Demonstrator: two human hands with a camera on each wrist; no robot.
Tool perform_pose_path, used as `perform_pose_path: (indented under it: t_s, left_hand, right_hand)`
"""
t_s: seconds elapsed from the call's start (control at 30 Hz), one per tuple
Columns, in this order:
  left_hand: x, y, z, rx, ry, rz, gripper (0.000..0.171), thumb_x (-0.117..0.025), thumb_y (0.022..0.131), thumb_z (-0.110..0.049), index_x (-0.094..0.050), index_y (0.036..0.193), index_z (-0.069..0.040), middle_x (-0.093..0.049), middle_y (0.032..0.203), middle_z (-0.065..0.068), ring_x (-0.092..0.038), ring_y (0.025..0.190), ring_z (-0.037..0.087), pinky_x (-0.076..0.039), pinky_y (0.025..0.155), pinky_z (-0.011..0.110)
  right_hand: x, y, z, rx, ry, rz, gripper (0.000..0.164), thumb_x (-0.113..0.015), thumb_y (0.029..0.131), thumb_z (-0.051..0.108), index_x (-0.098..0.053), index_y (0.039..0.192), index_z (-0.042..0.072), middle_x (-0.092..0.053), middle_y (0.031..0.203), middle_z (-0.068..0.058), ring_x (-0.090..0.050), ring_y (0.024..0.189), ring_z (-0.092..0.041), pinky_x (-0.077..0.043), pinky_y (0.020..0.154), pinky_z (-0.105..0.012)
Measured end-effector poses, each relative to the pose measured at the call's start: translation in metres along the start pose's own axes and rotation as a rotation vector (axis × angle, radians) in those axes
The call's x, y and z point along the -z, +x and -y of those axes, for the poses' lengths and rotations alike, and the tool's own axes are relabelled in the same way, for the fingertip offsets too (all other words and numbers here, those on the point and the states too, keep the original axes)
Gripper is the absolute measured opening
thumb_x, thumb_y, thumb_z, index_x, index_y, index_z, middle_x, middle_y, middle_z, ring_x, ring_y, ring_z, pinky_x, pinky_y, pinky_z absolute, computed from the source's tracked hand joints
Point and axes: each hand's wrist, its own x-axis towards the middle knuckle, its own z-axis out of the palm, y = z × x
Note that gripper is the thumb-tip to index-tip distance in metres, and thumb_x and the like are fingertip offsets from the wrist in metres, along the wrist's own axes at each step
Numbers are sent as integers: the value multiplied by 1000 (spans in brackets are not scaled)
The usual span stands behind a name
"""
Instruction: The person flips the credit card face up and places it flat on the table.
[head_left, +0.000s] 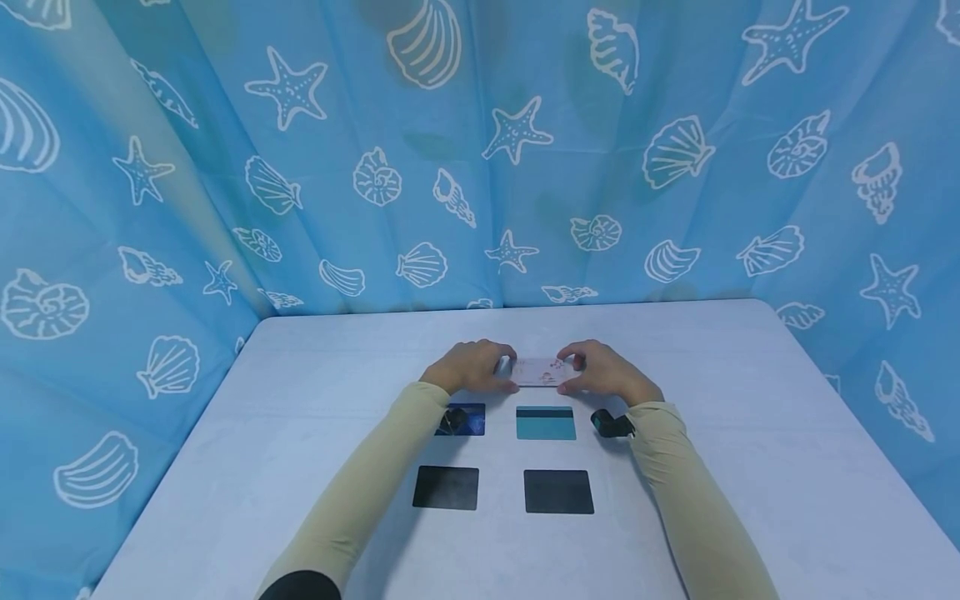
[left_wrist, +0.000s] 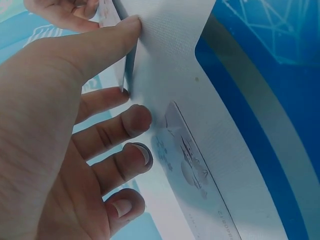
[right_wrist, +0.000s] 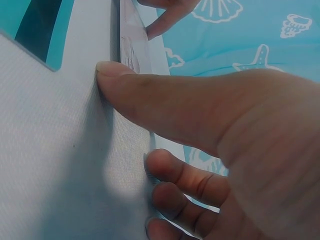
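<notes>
Near the far side of the table, a pale card (head_left: 540, 372) with a small reddish print lies between the two hands. My left hand (head_left: 474, 367) pinches its left end between thumb and index finger. At the opposite end, my right hand (head_left: 602, 371) pinches the card with its thumb in front; its index fingertip is hidden in the right wrist view. Below the loosely bent other fingers of the left hand lies a second pale printed card (left_wrist: 187, 165), mostly covered in the head view. Closer to me are a blue card (head_left: 472, 419) and a teal card (head_left: 546, 427) with a dark stripe.
Two black cards (head_left: 446, 487) (head_left: 558, 492) lie side by side in the front row on the white table (head_left: 750, 467). A blue curtain (head_left: 480, 183) with shells and starfish hangs behind and along the sides. Dark wrist cameras (head_left: 611, 423) sit under the sleeves.
</notes>
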Motion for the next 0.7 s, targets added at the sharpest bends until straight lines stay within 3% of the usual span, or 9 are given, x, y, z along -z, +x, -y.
perform_pose_path:
  t_s: [0.7]
  left_hand:
    - [-2, -2, 1, 2, 0, -7, 62, -73, 93, -51, -56, 147, -25, -69, 132, 2, -64, 105, 19, -54, 104, 48]
  right_hand:
    - [-1, -4, 2, -12, 5, 0, 63, -86, 85, 25, -61, 141, 10, -61, 118, -16, -56, 99, -27, -49, 83, -38]
